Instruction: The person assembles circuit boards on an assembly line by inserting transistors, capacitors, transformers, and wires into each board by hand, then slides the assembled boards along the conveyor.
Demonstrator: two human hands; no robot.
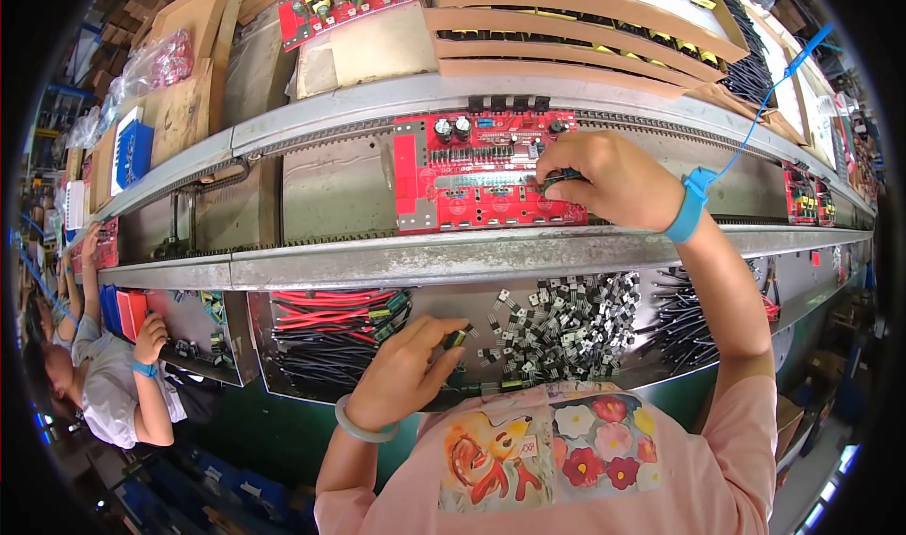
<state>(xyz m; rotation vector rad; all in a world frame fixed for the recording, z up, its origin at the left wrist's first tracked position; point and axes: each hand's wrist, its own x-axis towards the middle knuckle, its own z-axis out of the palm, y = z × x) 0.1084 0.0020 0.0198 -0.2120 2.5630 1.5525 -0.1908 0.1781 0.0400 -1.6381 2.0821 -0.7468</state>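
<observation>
My right hand [618,178], with a blue strap on its wrist, is over the right part of a red circuit board [415,188] on the rail line. Its fingers pinch a small dark green component [563,176] at the board's surface; its underside is hidden. Capacitors and rows of small black parts stand on the board. Lower down, my left hand [404,370], wearing a pale bangle, is closed on a small dark component with a yellow-green side [454,341]. It hovers over the parts tray, between the wires and a heap of black three-legged transistors [576,323].
Red wires [330,310] and black wires [316,365] fill the tray's left; more black wires [689,318] lie right. Metal rails [377,259] bound the line. Cardboard layers [566,25] stand beyond. A blue cord [760,110] runs from my wrist. A co-worker [127,384] works at left.
</observation>
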